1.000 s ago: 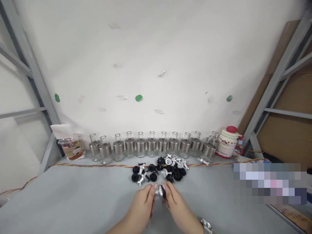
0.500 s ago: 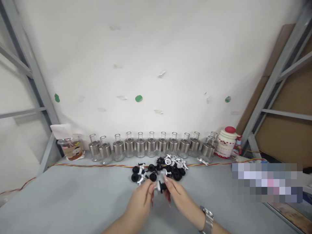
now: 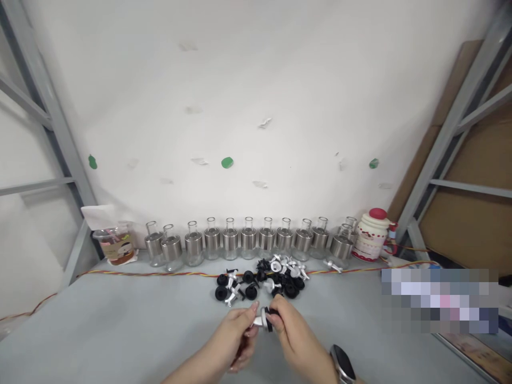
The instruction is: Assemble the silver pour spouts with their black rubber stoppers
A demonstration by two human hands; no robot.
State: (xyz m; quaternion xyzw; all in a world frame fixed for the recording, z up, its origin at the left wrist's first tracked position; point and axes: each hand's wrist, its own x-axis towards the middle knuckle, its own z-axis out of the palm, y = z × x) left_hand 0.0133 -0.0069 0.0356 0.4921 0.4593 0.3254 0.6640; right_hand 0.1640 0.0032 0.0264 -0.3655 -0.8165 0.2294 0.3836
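My left hand (image 3: pixel 232 335) is closed on the narrow end of a silver pour spout (image 3: pixel 259 321). My right hand (image 3: pixel 295 329) pinches a black ribbed stopper (image 3: pixel 269 324), which sits against the spout's round flange. How far the two parts are fitted together is hidden by my fingers. Just beyond my hands lies a loose pile of black stoppers (image 3: pixel 290 290) and silver spouts (image 3: pixel 276 264). A smaller group at its left holds more black stoppers (image 3: pixel 221 293) and silver spouts (image 3: pixel 232 297).
Several glass bottles with metal sleeves (image 3: pixel 248 237) line the wall. A drink cup (image 3: pixel 116 248) stands left, a red-topped cream jar (image 3: pixel 370 237) right. A twisted red-yellow wire (image 3: pixel 160 273) crosses the grey table (image 3: pixel 120 330). Metal frames (image 3: pixel 52 117) flank both sides.
Both hands have come slightly nearer to me with the spout and stopper. My right hand has turned over, its fingers now wrapped round the stopper, and the watch face shows.
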